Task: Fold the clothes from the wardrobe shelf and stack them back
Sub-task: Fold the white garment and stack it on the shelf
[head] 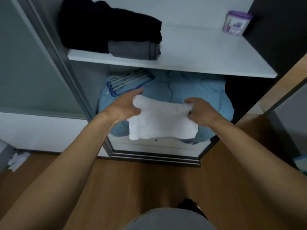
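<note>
The white cloth (162,121) hangs folded in mid-air before the blue quilt (196,90), below the shelf (199,52). The right hand (201,112) pinches one top corner shut; the left hand (123,107) grips the other loosely, fingers half spread. That looser corner could slip, and the fold would fall open before reaching the shelf.

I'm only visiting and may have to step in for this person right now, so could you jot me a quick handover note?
Left hand grips the left edge of the white folded cloth; right hand pinches its right edge, holding it in the air before the wardrobe.
Done: a black garment and a folded grey garment lie together at the left of the white shelf.
Left: set the white cloth on the shelf with them. No other loose clothes are visible.
</note>
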